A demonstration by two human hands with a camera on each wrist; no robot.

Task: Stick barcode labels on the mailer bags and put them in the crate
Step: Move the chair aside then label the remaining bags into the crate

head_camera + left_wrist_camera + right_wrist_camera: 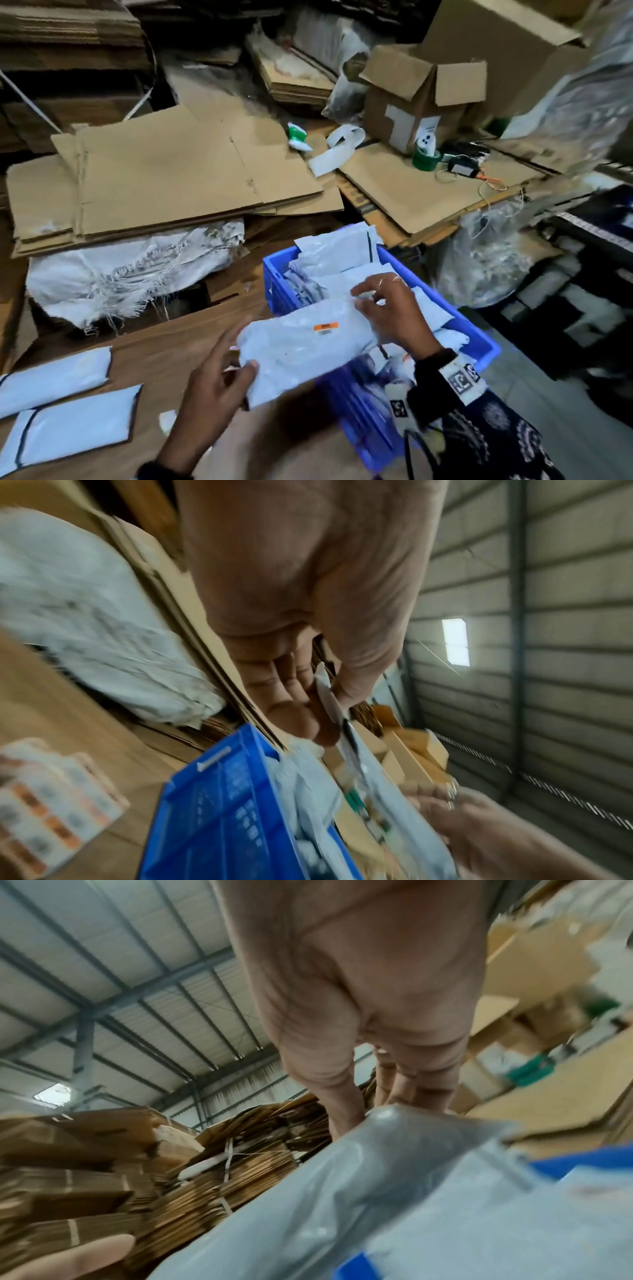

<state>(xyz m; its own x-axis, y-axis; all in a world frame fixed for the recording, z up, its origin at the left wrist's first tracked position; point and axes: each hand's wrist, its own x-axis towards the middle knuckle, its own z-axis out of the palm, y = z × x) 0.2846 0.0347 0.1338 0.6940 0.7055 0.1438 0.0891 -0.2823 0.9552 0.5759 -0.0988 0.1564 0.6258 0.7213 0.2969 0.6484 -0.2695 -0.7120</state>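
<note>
The labelled bag [308, 346] lies across the crate's [479, 337] near rim, long axis running 8 to 2 o'clock. Right hand [394, 311] pinches its 2 o'clock end, left hand [212, 387] its 8 o'clock corner. Crate lies at 2 o'clock; right is nearer.

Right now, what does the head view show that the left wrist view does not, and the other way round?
Only the head view shows the orange barcode label on the held mailer bag and two flat mailers on the cardboard. Only the left wrist view shows a sheet of labels beside the crate. Both show the blue crate, and both hands, left hand and right hand, gripping the bag.
</note>
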